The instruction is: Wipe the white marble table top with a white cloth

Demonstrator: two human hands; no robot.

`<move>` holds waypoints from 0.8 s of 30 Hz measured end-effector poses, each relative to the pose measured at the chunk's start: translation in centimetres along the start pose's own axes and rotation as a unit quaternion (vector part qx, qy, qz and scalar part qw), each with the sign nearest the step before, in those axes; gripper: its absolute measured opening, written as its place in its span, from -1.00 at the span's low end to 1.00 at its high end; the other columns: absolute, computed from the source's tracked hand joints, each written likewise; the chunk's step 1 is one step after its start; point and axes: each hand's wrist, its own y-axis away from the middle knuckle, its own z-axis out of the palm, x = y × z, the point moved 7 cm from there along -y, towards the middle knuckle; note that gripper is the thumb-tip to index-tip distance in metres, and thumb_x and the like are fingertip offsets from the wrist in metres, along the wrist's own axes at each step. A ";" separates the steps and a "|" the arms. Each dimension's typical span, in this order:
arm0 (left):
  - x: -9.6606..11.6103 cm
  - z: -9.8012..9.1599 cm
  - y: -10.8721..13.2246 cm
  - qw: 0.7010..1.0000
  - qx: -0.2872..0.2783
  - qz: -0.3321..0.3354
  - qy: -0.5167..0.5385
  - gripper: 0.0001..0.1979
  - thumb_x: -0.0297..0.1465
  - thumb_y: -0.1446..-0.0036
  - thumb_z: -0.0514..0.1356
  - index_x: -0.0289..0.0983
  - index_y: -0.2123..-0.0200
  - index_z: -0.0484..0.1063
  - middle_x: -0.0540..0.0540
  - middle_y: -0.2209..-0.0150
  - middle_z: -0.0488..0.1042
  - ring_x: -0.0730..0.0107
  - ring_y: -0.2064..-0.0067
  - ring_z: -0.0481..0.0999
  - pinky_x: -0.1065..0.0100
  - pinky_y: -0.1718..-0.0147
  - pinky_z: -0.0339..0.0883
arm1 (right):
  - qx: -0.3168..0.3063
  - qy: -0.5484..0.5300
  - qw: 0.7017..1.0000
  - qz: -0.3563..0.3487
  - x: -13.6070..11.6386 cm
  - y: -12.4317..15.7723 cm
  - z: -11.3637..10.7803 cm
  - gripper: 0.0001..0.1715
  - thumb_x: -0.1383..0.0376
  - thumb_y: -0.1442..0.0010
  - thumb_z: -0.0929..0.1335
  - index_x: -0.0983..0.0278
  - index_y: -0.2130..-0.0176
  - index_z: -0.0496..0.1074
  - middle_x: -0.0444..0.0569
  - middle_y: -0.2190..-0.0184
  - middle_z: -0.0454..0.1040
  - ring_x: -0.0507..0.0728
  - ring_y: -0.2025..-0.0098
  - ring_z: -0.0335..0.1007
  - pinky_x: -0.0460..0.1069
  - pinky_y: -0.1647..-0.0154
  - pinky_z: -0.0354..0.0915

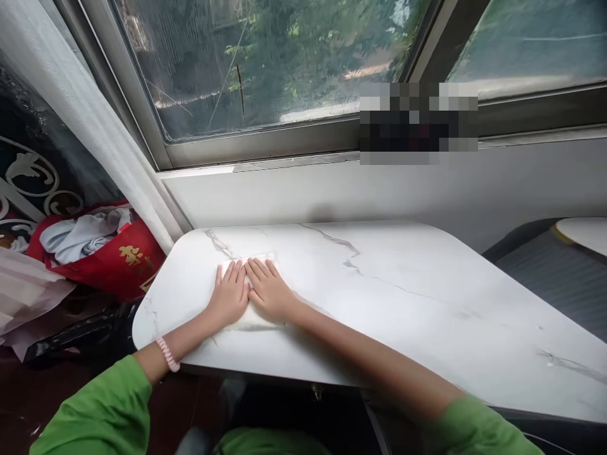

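Note:
My left hand (231, 292) and my right hand (268, 287) lie flat, side by side, with fingers stretched out away from me. Both press on a white cloth (258, 321) spread on the table's left part. Most of the cloth is hidden under the palms, and its pale edges hardly stand out from the tabletop. Beneath it is a white marble-patterned table (379, 303) with grey veins. A pink coiled band (167, 354) circles my left wrist.
Behind the table are a white wall (275, 196) and a metal-framed window (284, 69). A white curtain (90, 120) hangs at left, near a red bag (118, 259) with fabric in it. A grey mesh chair (545, 272) stands at right. One patch by the window is blurred out.

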 end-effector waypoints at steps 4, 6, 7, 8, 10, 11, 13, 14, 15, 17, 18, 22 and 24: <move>3.3 -1.0 3.5 1.000 -0.017 0.019 -0.009 -0.48 -0.39 -0.31 -0.20 -0.49 -0.26 0.13 -0.31 -0.31 0.11 0.05 -0.35 0.01 -0.08 -0.31 -0.14 | 0.004 -0.006 1.000 -0.009 -1.8 4.7 -1.0 -0.30 0.25 -0.29 0.10 0.55 -0.31 0.07 0.22 -0.34 0.00 0.27 -0.39 -0.18 0.26 -0.38 -0.21; 4.5 -1.3 4.7 0.999 -0.027 0.032 -0.005 -0.48 -0.38 -0.32 -0.20 -0.48 -0.26 0.13 -0.31 -0.32 0.10 0.06 -0.36 0.00 -0.08 -0.31 -0.14 | -0.001 -0.017 1.000 0.000 -2.4 6.3 -1.4 -0.30 0.26 -0.28 0.10 0.55 -0.30 0.07 0.22 -0.35 -0.02 0.26 -0.39 -0.20 0.27 -0.38 -0.21; 5.0 -1.5 5.2 0.999 -0.030 0.039 -0.001 -0.48 -0.38 -0.32 -0.20 -0.48 -0.26 0.13 -0.31 -0.32 0.09 0.07 -0.36 -0.01 -0.09 -0.31 -0.15 | -0.005 -0.026 1.000 0.006 -2.5 6.9 -1.6 -0.30 0.26 -0.27 0.11 0.55 -0.31 0.07 0.22 -0.35 -0.03 0.26 -0.40 -0.21 0.27 -0.38 -0.21; 5.4 -1.6 5.6 0.998 -0.032 0.046 0.004 -0.48 -0.38 -0.32 -0.20 -0.47 -0.27 0.12 -0.32 -0.32 0.08 0.07 -0.36 -0.03 -0.10 -0.31 -0.15 | -0.011 -0.039 0.999 0.012 -2.6 7.4 -1.7 -0.30 0.27 -0.27 0.11 0.55 -0.31 0.06 0.20 -0.35 -0.04 0.24 -0.40 -0.22 0.27 -0.38 -0.22; 5.8 -1.7 6.1 0.998 -0.033 0.054 0.019 -0.48 -0.37 -0.32 -0.19 -0.46 -0.28 0.09 -0.32 -0.33 0.06 0.07 -0.37 -0.06 -0.11 -0.30 -0.12 | -0.028 -0.075 0.996 0.027 -2.5 7.9 -1.9 -0.28 0.29 -0.24 0.12 0.50 -0.32 0.03 0.15 -0.36 -0.06 0.20 -0.40 -0.23 0.26 -0.39 -0.24; 5.9 -1.7 6.2 0.998 -0.033 0.054 0.028 -0.48 -0.36 -0.33 -0.18 -0.44 -0.29 0.07 -0.32 -0.33 0.05 0.07 -0.37 -0.08 -0.11 -0.30 -0.10 | -0.037 -0.095 0.994 0.035 -2.4 7.9 -1.9 -0.27 0.29 -0.23 0.12 0.47 -0.33 0.02 0.13 -0.36 -0.06 0.17 -0.40 -0.23 0.25 -0.39 -0.25; 5.8 -1.6 6.2 0.997 -0.035 0.048 0.046 -0.48 -0.35 -0.33 -0.16 -0.40 -0.30 0.04 -0.31 -0.34 0.03 0.07 -0.38 -0.11 -0.12 -0.29 -0.08 | -0.055 -0.133 0.988 0.056 -2.0 7.7 -1.8 -0.26 0.31 -0.21 0.12 0.41 -0.34 0.01 0.08 -0.37 -0.06 0.14 -0.40 -0.23 0.24 -0.39 -0.27; 5.6 -1.5 6.0 0.997 -0.039 0.044 0.054 -0.47 -0.35 -0.33 -0.16 -0.39 -0.31 0.03 -0.30 -0.34 0.01 0.07 -0.38 -0.13 -0.12 -0.29 -0.07 | -0.061 -0.148 0.985 0.067 -1.7 7.5 -1.8 -0.26 0.32 -0.21 0.11 0.40 -0.34 0.01 0.06 -0.37 -0.05 0.12 -0.40 -0.22 0.23 -0.40 -0.27; 5.5 -1.4 5.9 0.996 -0.043 0.041 0.061 -0.47 -0.35 -0.32 -0.16 -0.38 -0.31 0.02 -0.30 -0.35 -0.01 0.07 -0.38 -0.15 -0.13 -0.29 -0.08 | -0.063 -0.158 0.982 0.080 -1.4 7.3 -1.7 -0.27 0.33 -0.21 0.10 0.39 -0.34 0.02 0.04 -0.37 -0.04 0.10 -0.40 -0.22 0.21 -0.40 -0.27; 5.1 -1.1 5.2 0.995 -0.053 0.035 0.072 -0.46 -0.36 -0.32 -0.15 -0.37 -0.32 -0.01 -0.29 -0.36 -0.05 0.08 -0.39 -0.18 -0.12 -0.29 -0.10 | -0.061 -0.161 0.980 0.096 -0.9 6.5 -1.5 -0.28 0.31 -0.23 0.09 0.41 -0.34 0.03 0.04 -0.37 -0.03 0.09 -0.40 -0.22 0.18 -0.40 -0.26; 4.8 -0.9 4.7 0.995 -0.058 0.031 0.074 -0.46 -0.36 -0.31 -0.15 -0.38 -0.33 -0.01 -0.29 -0.36 -0.06 0.08 -0.39 -0.18 -0.12 -0.29 -0.11 | -0.057 -0.154 0.981 0.099 -0.7 6.0 -1.4 -0.29 0.29 -0.24 0.08 0.43 -0.33 0.04 0.05 -0.36 -0.02 0.10 -0.40 -0.21 0.17 -0.40 -0.26; 2.8 0.1 1.5 0.997 -0.049 0.005 0.059 -0.46 -0.39 -0.29 -0.14 -0.42 -0.31 0.03 -0.31 -0.35 -0.02 0.06 -0.38 -0.14 -0.10 -0.30 -0.17 | -0.021 -0.097 0.991 0.088 0.4 2.8 -1.3 -0.30 0.23 -0.30 0.04 0.52 -0.32 0.06 0.11 -0.35 0.03 0.14 -0.39 -0.16 0.15 -0.39 -0.29; 1.4 0.6 -0.9 0.998 -0.035 -0.001 0.048 -0.46 -0.41 -0.27 -0.13 -0.42 -0.29 0.06 -0.31 -0.34 0.02 0.07 -0.38 -0.09 -0.08 -0.30 -0.17 | -0.005 -0.072 0.994 0.087 1.4 0.5 -1.1 -0.31 0.24 -0.31 0.01 0.53 -0.31 0.07 0.13 -0.34 0.06 0.16 -0.38 -0.14 0.15 -0.39 -0.27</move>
